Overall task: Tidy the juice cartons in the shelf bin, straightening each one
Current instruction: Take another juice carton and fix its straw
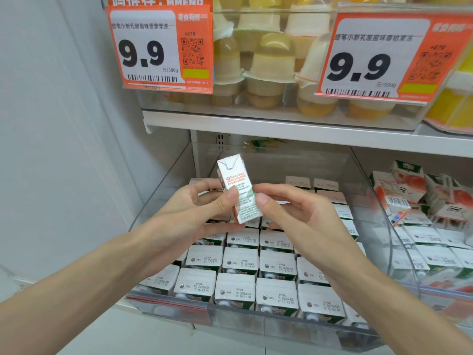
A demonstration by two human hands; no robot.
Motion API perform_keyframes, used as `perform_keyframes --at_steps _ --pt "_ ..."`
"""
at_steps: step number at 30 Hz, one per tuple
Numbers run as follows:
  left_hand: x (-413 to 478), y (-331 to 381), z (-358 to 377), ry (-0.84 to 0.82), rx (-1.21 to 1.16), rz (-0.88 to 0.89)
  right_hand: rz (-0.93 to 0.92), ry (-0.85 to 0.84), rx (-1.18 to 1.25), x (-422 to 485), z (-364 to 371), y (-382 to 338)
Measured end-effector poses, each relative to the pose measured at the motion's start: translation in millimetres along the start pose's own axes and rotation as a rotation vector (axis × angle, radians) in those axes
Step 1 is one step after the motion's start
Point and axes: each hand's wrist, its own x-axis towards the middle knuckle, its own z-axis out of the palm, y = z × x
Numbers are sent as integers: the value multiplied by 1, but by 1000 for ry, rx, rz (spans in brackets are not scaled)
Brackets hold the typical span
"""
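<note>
Just above the middle of the frame, a small juice carton (pixel 239 188) is held up over the clear shelf bin (pixel 163 193), tilted a little with its folded top toward the upper left. The left hand (pixel 194 213) grips it from the left, thumb pressed on the printed front face and the other fingers curled behind it. The right hand (pixel 294 213) pinches the carton's right edge, thumb on the front and forefinger along the side (its remaining fingers are loosely bent below and hold nothing else). Below the hands, the rows of cartons (pixel 256 278) stand upright and close-packed in the bin, their white date-stamped tops facing the camera. At the right of the frame a neighbouring bin holds peach-printed cartons (pixel 409 190), several lying tilted or on their sides. Across the top, a shelf (pixel 281 126) carries jelly cups (pixel 271 62) in clear boxes, with two orange price tags (pixel 158 47) reading 9.9 at the upper left and upper right.
</note>
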Motion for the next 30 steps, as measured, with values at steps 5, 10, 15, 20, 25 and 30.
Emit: perform_keyframes --at_steps 5,10,15,20,25,30 --pt "-3 1 2 -14 -1 -13 -1 -2 -21 0 0 2" --pt "-2 3 -2 -25 1 -17 5 14 -4 0 -2 4" --pt "-1 3 -5 -30 32 -13 -1 20 -20 1 -1 3" --pt "0 1 -6 -38 58 -3 -17 30 -24 0 -1 3" --pt "2 0 -9 -15 51 -7 -54 -43 -78 0 -2 5" --pt "0 1 -11 -39 64 -14 -55 -49 -144 0 -2 4"
